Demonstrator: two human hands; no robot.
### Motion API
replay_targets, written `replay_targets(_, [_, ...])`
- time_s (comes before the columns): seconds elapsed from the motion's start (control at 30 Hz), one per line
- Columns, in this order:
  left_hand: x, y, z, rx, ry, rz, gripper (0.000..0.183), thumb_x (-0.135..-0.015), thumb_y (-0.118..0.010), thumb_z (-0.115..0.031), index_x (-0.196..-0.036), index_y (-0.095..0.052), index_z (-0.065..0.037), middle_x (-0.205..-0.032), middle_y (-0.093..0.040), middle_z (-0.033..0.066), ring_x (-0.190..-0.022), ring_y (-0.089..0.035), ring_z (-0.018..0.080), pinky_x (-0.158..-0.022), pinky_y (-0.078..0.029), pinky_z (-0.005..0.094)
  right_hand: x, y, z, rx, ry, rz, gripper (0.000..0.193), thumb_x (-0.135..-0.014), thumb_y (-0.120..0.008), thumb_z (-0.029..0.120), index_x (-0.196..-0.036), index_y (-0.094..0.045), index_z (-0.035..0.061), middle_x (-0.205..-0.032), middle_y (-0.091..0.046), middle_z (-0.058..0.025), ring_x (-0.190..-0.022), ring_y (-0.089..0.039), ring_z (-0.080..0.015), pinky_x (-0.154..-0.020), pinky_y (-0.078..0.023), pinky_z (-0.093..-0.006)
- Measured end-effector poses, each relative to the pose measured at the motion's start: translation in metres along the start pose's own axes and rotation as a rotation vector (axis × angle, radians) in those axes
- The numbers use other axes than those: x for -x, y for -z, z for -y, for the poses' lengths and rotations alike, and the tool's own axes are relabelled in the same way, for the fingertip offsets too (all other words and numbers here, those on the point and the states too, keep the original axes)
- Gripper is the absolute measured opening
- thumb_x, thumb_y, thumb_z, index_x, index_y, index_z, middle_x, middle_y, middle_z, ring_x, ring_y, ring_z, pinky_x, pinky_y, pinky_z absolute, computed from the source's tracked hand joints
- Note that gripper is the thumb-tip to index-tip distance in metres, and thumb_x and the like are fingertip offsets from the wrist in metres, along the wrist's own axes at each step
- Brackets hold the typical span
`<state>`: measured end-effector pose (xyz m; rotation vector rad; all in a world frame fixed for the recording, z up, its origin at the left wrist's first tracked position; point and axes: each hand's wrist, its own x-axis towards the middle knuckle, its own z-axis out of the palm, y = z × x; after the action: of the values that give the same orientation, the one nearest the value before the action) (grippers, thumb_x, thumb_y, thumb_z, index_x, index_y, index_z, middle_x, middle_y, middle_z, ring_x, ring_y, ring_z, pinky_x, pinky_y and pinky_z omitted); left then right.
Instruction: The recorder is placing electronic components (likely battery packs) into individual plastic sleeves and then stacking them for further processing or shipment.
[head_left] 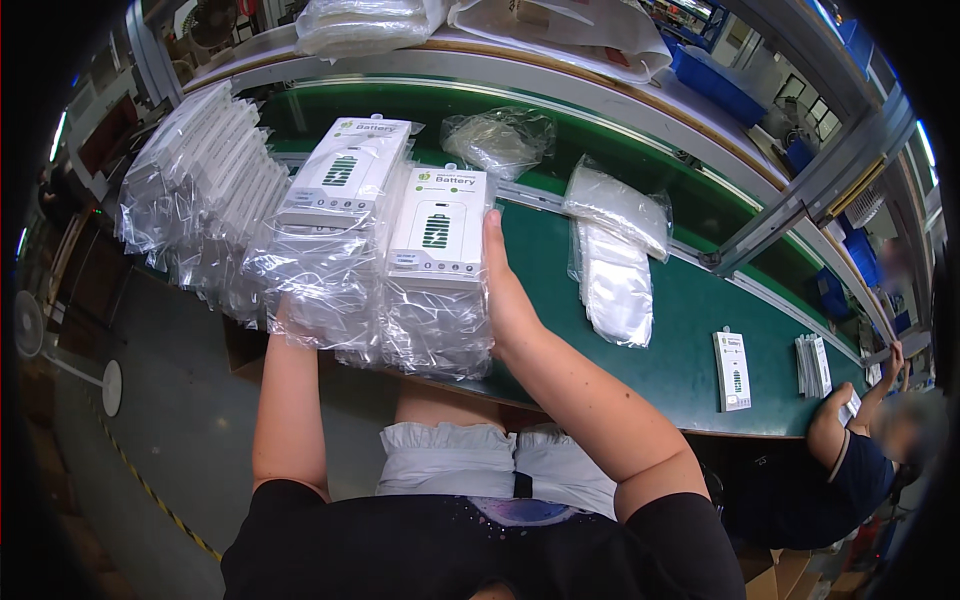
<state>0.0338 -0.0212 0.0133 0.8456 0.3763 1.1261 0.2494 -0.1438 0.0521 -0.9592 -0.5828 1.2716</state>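
Note:
Two stacks of white battery boxes in clear plastic bags stand side by side before me: the left stack (345, 170) and the right stack (438, 225). Loose bag ends bunch up along their near sides. My right hand (507, 300) lies along the right side of the right stack, its visible fingers stretched out and pointing up. My left hand (290, 322) reaches under the crinkled bag ends of the left stack, where its fingers are hidden. Farther left, a long leaning row of bagged boxes (195, 170) lies close by.
On the green table (560, 360) lie a pile of flat clear bags (615, 270) and a crumpled bag (498, 138). One box (732, 372) and a small box stack (812, 366) lie right, near a co-worker (850, 470). A shelf (560, 65) spans the back.

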Motion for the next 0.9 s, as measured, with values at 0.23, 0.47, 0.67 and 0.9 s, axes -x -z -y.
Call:
replay_targets(0.23, [-0.016,0.009,0.003,-0.04,-0.101,0.087,0.045,-0.094,-0.046,-0.03,-0.129,-0.043,-0.003,-0.123,-0.052,0.0135,-0.11,-0.053,0.0252,-0.094,-0.045,0.0377,0.0,0.003,-0.006,0.008,0.033,-0.082,0.077,-0.092,-0.024,0.062,-0.132,-0.039,-0.002,-0.127,-0.048,-0.0215,-0.113,-0.052,-0.029,-0.095,-0.042,-0.0367])
replay_targets(0.47, [-0.014,-0.023,0.019,-0.094,-0.154,0.154,0.045,-0.094,-0.045,-0.03,-0.13,-0.042,-0.004,-0.125,-0.051,0.0136,-0.111,-0.053,0.0261,-0.095,-0.045,0.0388,0.016,-0.004,0.009,-0.101,0.031,-0.092,0.073,-0.095,-0.021,0.056,-0.128,-0.045,-0.005,-0.124,-0.051,-0.0198,-0.11,-0.054,-0.0259,-0.095,-0.04,-0.0324])
replay_targets(0.67, [0.052,-0.027,0.046,-0.051,-0.04,-0.165,0.048,-0.095,-0.044,-0.035,-0.13,-0.039,-0.003,-0.125,-0.05,0.0106,-0.111,-0.051,0.022,-0.095,-0.042,0.033,0.056,-0.015,0.003,0.041,0.174,-0.247,0.07,-0.097,-0.022,0.053,-0.13,-0.04,-0.0052,-0.123,-0.051,-0.0186,-0.11,-0.052,-0.0231,-0.095,-0.041,-0.0316])
replay_targets(0.9, [0.05,-0.039,0.065,-0.222,-0.117,-0.359,0.044,-0.095,-0.045,-0.034,-0.128,-0.043,-0.005,-0.124,-0.052,0.0065,-0.112,-0.05,0.0211,-0.095,-0.04,0.0359,0.03,-0.011,-0.048,0.277,0.282,-0.393,0.065,-0.097,-0.029,0.046,-0.128,-0.039,-0.0106,-0.118,-0.05,-0.0283,-0.114,-0.045,-0.0355,-0.102,-0.03,-0.0354])
